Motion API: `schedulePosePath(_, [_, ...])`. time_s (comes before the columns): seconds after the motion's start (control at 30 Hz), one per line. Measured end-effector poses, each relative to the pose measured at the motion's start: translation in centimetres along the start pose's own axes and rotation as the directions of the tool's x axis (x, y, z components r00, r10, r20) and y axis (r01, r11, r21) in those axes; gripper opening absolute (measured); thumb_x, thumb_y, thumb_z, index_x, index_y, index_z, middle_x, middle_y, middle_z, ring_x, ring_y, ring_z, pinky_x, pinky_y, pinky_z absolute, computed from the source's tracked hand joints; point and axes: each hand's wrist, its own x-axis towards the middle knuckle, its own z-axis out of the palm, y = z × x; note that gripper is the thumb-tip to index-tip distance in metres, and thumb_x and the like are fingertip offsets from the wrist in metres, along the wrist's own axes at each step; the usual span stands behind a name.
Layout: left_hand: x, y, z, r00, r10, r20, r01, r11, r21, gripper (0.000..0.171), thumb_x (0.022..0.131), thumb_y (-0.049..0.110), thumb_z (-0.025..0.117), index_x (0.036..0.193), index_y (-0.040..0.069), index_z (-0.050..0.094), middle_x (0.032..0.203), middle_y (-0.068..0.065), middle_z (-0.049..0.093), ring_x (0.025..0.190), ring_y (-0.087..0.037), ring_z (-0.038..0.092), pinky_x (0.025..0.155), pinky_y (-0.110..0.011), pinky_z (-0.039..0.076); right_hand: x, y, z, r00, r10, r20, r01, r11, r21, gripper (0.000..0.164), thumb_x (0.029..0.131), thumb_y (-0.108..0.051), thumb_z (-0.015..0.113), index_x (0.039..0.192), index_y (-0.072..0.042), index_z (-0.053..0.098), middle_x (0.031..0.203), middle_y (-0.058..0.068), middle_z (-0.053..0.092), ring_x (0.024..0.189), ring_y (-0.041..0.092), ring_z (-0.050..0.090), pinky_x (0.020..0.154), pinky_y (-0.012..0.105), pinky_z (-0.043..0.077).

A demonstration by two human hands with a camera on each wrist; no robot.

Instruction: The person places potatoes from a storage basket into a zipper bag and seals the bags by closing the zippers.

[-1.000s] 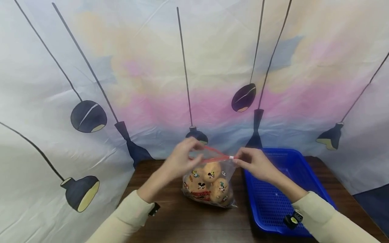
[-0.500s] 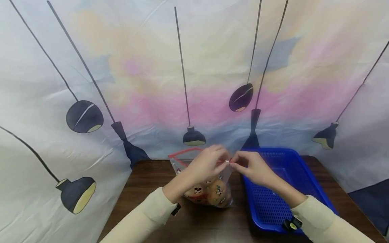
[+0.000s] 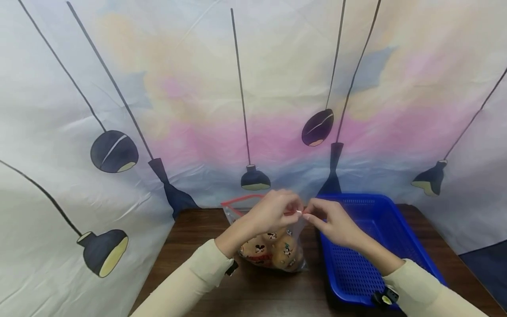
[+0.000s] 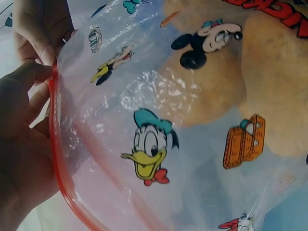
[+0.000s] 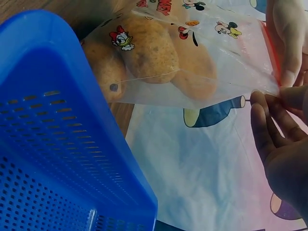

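A clear zip bag (image 3: pixel 259 259) with cartoon prints and a red zip strip (image 4: pixel 54 125) stands on the table. Several potatoes (image 5: pixel 149 50) fill its lower part. At the bag's upper right corner, my left hand (image 3: pixel 271 213) pinches the strip by a small white slider (image 3: pixel 299 211). My right hand (image 3: pixel 334 222) pinches the strip's end just beside it, so the fingertips of both hands nearly meet. To the left of my hands, the bag's mouth gapes in the head view. My left hand and forearm cover part of the bag there.
A blue perforated plastic basket (image 3: pixel 329 277) stands right of the bag, under my right forearm. Both rest on a dark wooden table (image 3: pixel 253 297). Behind the table hangs a cloth backdrop (image 3: pixel 198 132) printed with lamps.
My left hand has moved right along the bag's mouth to the slider at the corner. The strip's left end now shows uncovered. My right hand keeps its pinch at the corner.
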Motion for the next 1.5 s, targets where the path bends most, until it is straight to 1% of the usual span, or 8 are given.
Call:
schedulePosePath(0.1, [0.0, -0.1, -0.2, 1.0, 0.021, -0.004, -0.021, 0.998, 0.059, 0.009, 0.097, 0.019, 0.074, 0.105, 0.019, 0.073, 0.098, 0.009, 0.071, 0.087, -0.006, 0.064, 0.082, -0.026, 0.049, -0.1, 0.1, 0.0, 1.0, -0.028, -0.008, 0.028, 1.0, -0.001, 0.01, 0.106, -0.014, 0.067, 0.098, -0.019, 0.069, 0.09, -0.005, 0.067, 0.078, 0.013, 0.064, 0.068, 0.031, 0.056])
schedulePosePath(0.2, [-0.2, -0.2, -0.4, 1.0, 0.012, 0.006, -0.013, 0.997, 0.077, 0.008, 0.098, 0.022, 0.073, 0.105, 0.022, 0.072, 0.099, 0.011, 0.07, 0.09, -0.004, 0.064, 0.085, -0.031, 0.046, -0.1, 0.2, 0.0, 0.999, -0.042, -0.009, 0.042, 0.999, -0.005, 0.01, 0.106, -0.015, 0.066, 0.097, -0.019, 0.069, 0.09, -0.006, 0.066, 0.08, 0.014, 0.065, 0.069, 0.031, 0.057])
schedulePosePath(0.37, [-1.1, -0.9, -0.7, 1.0, -0.02, 0.017, 0.019, 0.999, 0.049, 0.005, 0.099, 0.021, 0.072, 0.104, 0.023, 0.071, 0.1, 0.013, 0.068, 0.092, -0.004, 0.063, 0.087, -0.036, 0.044, -0.5, 0.5, -0.4, 1.0, -0.017, -0.006, 0.016, 0.999, -0.037, 0.011, 0.106, -0.017, 0.067, 0.096, -0.022, 0.067, 0.089, -0.009, 0.065, 0.081, 0.011, 0.065, 0.073, 0.032, 0.058])
schedulePosePath(0.57, [-2.0, -2.5, -0.9, 1.0, -0.004, 0.012, 0.004, 1.0, -0.011, 0.005, 0.099, 0.014, 0.072, 0.103, 0.018, 0.071, 0.098, 0.008, 0.069, 0.088, -0.005, 0.064, 0.083, -0.026, 0.053, -1.1, 1.0, -0.8, 1.0, 0.019, 0.007, -0.019, 0.999, -0.026, 0.01, 0.107, -0.021, 0.066, 0.097, -0.022, 0.068, 0.089, -0.009, 0.066, 0.079, 0.011, 0.064, 0.071, 0.032, 0.057])
schedulePosePath(0.73, [-3.0, -3.7, -1.2, 0.997, -0.055, 0.045, 0.059, 0.994, -0.096, 0.005, 0.102, 0.012, 0.068, 0.104, 0.015, 0.071, 0.1, 0.006, 0.065, 0.09, -0.008, 0.062, 0.078, -0.023, 0.056, -1.6, 1.3, -1.0, 0.999, 0.044, 0.024, -0.044, 0.999, 0.012, 0.01, 0.107, -0.021, 0.066, 0.098, -0.022, 0.069, 0.09, -0.006, 0.069, 0.076, 0.013, 0.066, 0.067, 0.032, 0.055])
schedulePosePath(1.0, [-4.6, -5.5, -2.1, 0.994, -0.094, 0.047, 0.099, 0.988, -0.116, 0.005, 0.103, 0.012, 0.068, 0.104, 0.014, 0.072, 0.101, 0.007, 0.065, 0.09, -0.007, 0.065, 0.079, -0.025, 0.058, -2.1, 1.7, -1.2, 0.999, 0.043, 0.031, -0.043, 0.999, 0.016, 0.011, 0.107, -0.02, 0.065, 0.097, -0.023, 0.068, 0.091, -0.006, 0.069, 0.076, 0.013, 0.067, 0.064, 0.032, 0.054])
schedulePosePath(1.27, [-6.2, -7.3, -3.0, 0.987, -0.155, 0.033, 0.158, 0.977, -0.143, 0.005, 0.101, 0.011, 0.07, 0.102, 0.015, 0.072, 0.099, 0.006, 0.068, 0.091, -0.008, 0.066, 0.082, -0.027, 0.059, -2.4, 1.9, -1.5, 0.998, 0.054, 0.022, -0.055, 0.998, 0.034, 0.011, 0.108, -0.019, 0.064, 0.098, -0.022, 0.068, 0.093, -0.005, 0.07, 0.08, 0.013, 0.07, 0.07, 0.033, 0.058])
schedulePosePath(1.5, [-7.4, -8.4, -3.4, 0.981, -0.194, 0.016, 0.194, 0.968, -0.158, 0.004, 0.104, 0.018, 0.069, 0.104, 0.015, 0.072, 0.099, 0.009, 0.067, 0.092, -0.008, 0.065, 0.083, -0.031, 0.059, -2.4, 2.1, -1.7, 0.999, 0.041, 0.028, -0.042, 0.998, 0.04, 0.012, 0.108, -0.017, 0.064, 0.098, -0.021, 0.068, 0.093, -0.002, 0.069, 0.079, 0.013, 0.07, 0.069, 0.033, 0.057])
